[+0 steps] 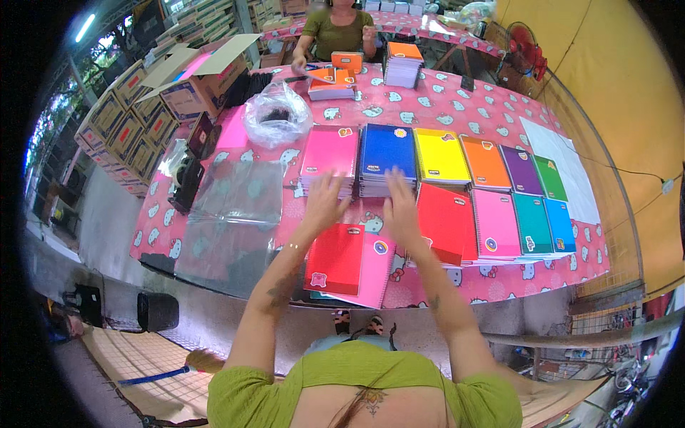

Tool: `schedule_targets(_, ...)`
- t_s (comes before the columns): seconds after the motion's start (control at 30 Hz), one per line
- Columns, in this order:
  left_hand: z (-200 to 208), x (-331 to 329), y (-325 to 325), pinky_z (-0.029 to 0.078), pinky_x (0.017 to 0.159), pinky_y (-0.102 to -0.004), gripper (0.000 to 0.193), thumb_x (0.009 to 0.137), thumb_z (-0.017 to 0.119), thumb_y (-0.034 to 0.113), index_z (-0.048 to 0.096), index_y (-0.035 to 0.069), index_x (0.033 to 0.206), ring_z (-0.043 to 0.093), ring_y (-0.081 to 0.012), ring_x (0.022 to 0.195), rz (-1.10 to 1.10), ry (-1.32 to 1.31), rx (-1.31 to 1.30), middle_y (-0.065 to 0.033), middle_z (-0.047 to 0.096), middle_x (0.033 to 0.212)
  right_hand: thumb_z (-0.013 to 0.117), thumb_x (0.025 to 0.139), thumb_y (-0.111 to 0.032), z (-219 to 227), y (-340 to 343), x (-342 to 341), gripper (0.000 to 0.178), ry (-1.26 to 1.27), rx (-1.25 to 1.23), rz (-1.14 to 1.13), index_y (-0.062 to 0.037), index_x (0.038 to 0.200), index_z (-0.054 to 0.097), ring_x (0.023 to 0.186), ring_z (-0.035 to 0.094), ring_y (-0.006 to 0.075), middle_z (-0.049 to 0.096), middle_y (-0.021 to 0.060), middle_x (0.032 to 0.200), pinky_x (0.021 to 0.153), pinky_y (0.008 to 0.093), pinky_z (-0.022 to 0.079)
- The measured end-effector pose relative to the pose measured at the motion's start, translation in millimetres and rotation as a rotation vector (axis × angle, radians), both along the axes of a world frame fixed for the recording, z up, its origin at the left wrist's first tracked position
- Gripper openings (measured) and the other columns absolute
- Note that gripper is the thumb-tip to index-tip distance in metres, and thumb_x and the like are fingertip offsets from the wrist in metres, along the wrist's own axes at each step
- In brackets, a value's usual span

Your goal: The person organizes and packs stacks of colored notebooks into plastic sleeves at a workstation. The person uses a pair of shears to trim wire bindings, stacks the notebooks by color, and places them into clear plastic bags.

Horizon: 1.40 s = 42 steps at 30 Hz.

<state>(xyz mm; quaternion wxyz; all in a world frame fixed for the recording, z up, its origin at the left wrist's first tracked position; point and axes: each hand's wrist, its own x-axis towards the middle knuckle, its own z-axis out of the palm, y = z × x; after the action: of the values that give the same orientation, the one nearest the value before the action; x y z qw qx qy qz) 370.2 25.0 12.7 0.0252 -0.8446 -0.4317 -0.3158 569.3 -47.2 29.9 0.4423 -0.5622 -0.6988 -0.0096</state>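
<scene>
Two bare hands reach over stacks of coloured notebooks on a pink patterned table.

The left hand (325, 202) has its fingers spread and loose, gripping nothing, over the near edge of the pink notebook stack (330, 151); the right hand (401, 210) is likewise open, its fingertips at the near edge of the blue notebook stack (386, 150), and whether either hand actually touches is hard to tell, since both are blurred. At 6 o'clock from the hands a red notebook (335, 258) lies on a pink one (372, 274), whose left part it hides. At 3 o'clock more stacks overlap, hiding each other's edges. At 9 o'clock lie clear plastic sleeves (232, 214). At 12 o'clock, another person (337, 32), cut off at the top edge, works on orange notebooks (332, 78).
</scene>
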Motion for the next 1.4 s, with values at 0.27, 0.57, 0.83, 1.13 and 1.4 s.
schedule_targets(0.27, 16, -38, 51, 0.051, 0.064, -0.0436, 0.049, 0.085, 0.052, 0.002, 0.051, 0.014, 0.133, 0.066, -0.0330, 0.074, -0.046, 0.034, -0.002, -0.0163, 0.066, 0.080, 0.056, 0.086, -0.019, -36, 47, 22, 0.029, -0.698, -0.043, -0.230, -0.0086, 0.112, 0.059, 0.087, 0.063, 0.0219, 0.064, 0.0054, 0.096, 0.088, 0.0458, 0.044)
schedule_targets(0.57, 125, -45, -11, 0.051, 0.063, -0.0416, 0.046, 0.093, 0.057, 0.042, 0.067, -0.003, 0.096, 0.066, -0.0305, 0.066, -0.081, -0.104, -0.808, -0.0202, 0.066, 0.074, 0.060, 0.090, -0.031, -63, -126, -32, 0.030, 0.139, -0.547, 0.234, -0.0042, 0.102, 0.065, 0.081, 0.061, 0.0340, 0.063, 0.0164, 0.087, 0.075, 0.0449, 0.048)
schedule_targets(0.83, 36, 155, -1, 0.050, 0.065, -0.0473, 0.035, 0.087, 0.063, 0.035, 0.068, 0.002, 0.098, 0.066, -0.0378, 0.072, -0.163, -0.375, -0.429, -0.0210, 0.067, 0.075, 0.062, 0.087, -0.026, 4, 8, 322, 0.036, -0.064, 0.008, -0.770, -0.0010, 0.113, 0.060, 0.102, 0.059, 0.0363, 0.060, 0.0197, 0.109, 0.087, 0.0465, 0.047)
schedule_targets(1.13, 5, 238, 80, 0.053, 0.072, -0.0488, 0.036, 0.083, 0.066, 0.019, 0.054, -0.005, 0.107, 0.065, -0.0434, 0.084, 0.137, -0.026, -0.392, -0.0219, 0.065, 0.093, 0.078, 0.069, -0.042, -3, 66, 347, 0.080, -0.124, -0.665, -0.740, -0.0105, 0.135, 0.046, 0.109, 0.057, 0.0431, 0.054, 0.0267, 0.122, 0.091, 0.0498, 0.048)
schedule_targets(1.4, 141, 87, 64, 0.047, 0.090, -0.0368, 0.035, 0.086, 0.059, 0.013, 0.057, 0.000, 0.119, 0.059, -0.0221, 0.103, 0.074, -0.805, 0.228, -0.0117, 0.061, 0.114, 0.066, 0.082, -0.012, 90, -23, 281, 0.073, 0.808, -0.386, -0.071, -0.0082, 0.148, 0.033, 0.094, 0.055, 0.0116, 0.051, 0.0046, 0.131, 0.081, 0.0286, 0.049)
